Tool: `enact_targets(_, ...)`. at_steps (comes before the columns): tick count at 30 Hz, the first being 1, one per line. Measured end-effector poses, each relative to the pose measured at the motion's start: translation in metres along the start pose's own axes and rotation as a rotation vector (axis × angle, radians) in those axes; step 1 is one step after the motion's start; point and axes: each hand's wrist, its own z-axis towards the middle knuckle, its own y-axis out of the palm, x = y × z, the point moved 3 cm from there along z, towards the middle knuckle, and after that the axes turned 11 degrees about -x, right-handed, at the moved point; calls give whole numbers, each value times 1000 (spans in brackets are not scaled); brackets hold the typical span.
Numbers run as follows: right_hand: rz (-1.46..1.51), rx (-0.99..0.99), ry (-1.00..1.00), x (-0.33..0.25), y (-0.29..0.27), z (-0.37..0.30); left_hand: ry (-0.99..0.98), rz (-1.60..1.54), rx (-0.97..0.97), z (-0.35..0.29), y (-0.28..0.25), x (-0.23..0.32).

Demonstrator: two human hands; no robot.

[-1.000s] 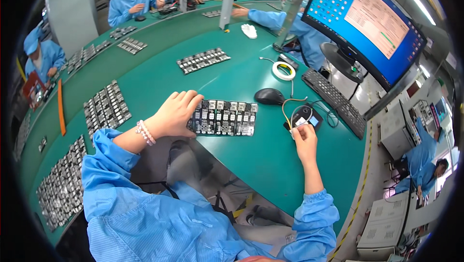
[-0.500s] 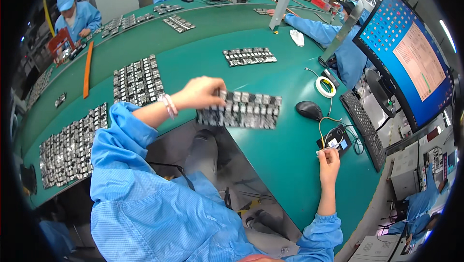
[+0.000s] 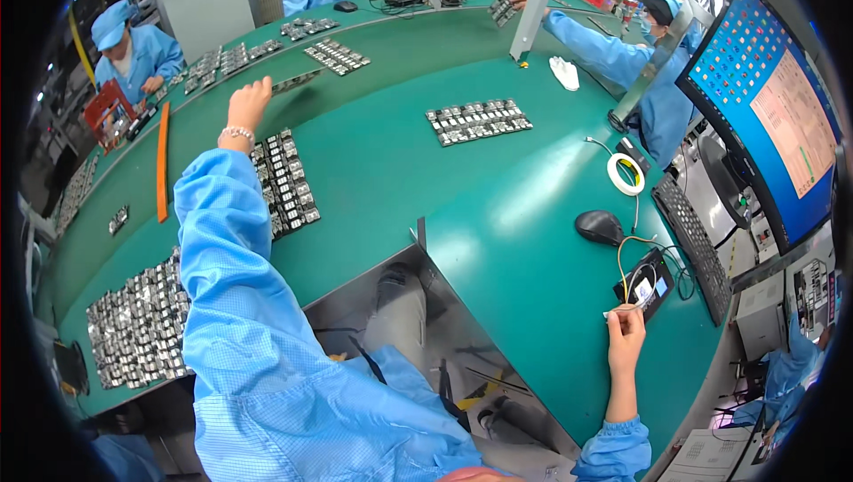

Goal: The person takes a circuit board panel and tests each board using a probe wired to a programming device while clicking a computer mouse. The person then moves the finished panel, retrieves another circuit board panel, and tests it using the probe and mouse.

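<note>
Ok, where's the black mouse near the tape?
In the head view, the black mouse is on the green table, right of centre, between the white tape roll and the right hand.

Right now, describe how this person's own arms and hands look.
The left hand is gloveless, a pale pink beaded bracelet at its wrist; the right hand is gloveless, with no bracelet showing. The left sleeve is light blue, finely checked and creased; the right sleeve is the same blue, gathered at its end.
</note>
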Motion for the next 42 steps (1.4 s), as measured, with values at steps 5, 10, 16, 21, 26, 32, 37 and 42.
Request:
enact_targets(5,-71,-41,38,-4,4,1,31,49,-82,-33,38,-13)
enact_targets(10,-163,-6,11,-19,7,0,-49,-207,-281,-41,49,-10)
enact_targets(16,-192,-5,5,-19,9,2,-282,-571,-647,-19,55,-9)
enact_targets(21,-164,7,9,-17,7,1,-435,-558,-714,-4,74,-9)
enact_targets(26,-157,10,-20,-18,8,2,26,-935,-344,62,-1,95)
enact_targets(32,-201,34,-44,-20,7,2,393,-1114,-619,91,-101,272)
enact_targets(37,-157,33,-23,-25,10,4,294,-1160,-611,99,-107,290)
enact_targets(42,-114,60,-33,-14,6,0,351,-946,-405,83,-168,260)
